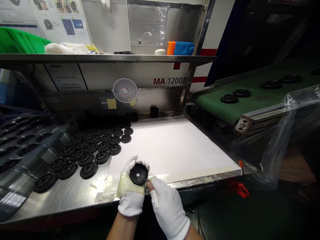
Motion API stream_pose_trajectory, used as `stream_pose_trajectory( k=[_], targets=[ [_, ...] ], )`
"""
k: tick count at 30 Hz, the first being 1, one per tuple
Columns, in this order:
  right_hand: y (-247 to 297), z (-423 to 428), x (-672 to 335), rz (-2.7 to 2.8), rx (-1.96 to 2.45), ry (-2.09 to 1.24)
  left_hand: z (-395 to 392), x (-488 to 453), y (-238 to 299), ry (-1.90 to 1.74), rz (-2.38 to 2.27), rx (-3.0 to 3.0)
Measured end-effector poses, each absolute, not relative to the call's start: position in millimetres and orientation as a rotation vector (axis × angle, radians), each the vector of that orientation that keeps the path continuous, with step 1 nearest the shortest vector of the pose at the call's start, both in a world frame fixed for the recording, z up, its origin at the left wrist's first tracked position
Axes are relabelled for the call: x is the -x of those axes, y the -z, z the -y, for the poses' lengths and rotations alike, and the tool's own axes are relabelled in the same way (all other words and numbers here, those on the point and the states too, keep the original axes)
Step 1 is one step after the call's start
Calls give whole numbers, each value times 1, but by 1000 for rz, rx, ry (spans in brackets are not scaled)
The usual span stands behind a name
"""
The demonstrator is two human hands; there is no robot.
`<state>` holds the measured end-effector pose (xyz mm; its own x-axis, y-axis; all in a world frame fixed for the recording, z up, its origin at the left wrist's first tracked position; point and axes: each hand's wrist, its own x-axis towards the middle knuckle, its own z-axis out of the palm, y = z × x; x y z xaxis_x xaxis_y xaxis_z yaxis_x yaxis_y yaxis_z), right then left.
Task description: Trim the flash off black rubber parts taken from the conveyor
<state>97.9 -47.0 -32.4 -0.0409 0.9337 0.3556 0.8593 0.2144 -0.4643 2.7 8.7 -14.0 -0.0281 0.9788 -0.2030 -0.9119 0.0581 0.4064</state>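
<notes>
My left hand [131, 190], in a white glove with a pale yellow covering over the palm, is closed around a round black plastic wheel-like part [138, 174]. The part has a hole in its centre and smaller holes around it, and its flat face is turned towards me. At its lower right edge is my gloved right hand [166, 203], with the fingers closed and the bare thumb tip showing. A small thin tool seems to poke out of these fingers against the rim; most of it is hidden. Many like black parts [89, 170] lie in rows to the left.
White sheeting [175, 146] covers the metal table [75, 196]. Stacked clear trays [32, 170] stand at the left. At right, a green conveyor belt [215, 103] carries several black parts. A small fan [125, 90] hangs below the shelf [110, 58]; red-handled cutters [238, 189] hang at the front edge.
</notes>
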Motion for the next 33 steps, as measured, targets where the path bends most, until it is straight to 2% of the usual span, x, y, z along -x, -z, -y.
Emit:
stream_pose_trajectory(
  k=[3,9,21,27,33],
  targets=[
    [31,48,-94,1923,1634,-187,-8,-4,13,-1583,-511,-196],
    [30,41,-106,1914,1667,-185,-2,2,5,-1310,-548,-215],
    [33,52,-97,1912,1637,-199,-4,-7,9,-1545,-551,-266],
    [31,47,-108,1888,1668,-162,0,2,6,-1267,-554,-295],
    [33,53,-99,1871,1662,-186,-6,-10,14,-1469,-502,-151]
  ],
)
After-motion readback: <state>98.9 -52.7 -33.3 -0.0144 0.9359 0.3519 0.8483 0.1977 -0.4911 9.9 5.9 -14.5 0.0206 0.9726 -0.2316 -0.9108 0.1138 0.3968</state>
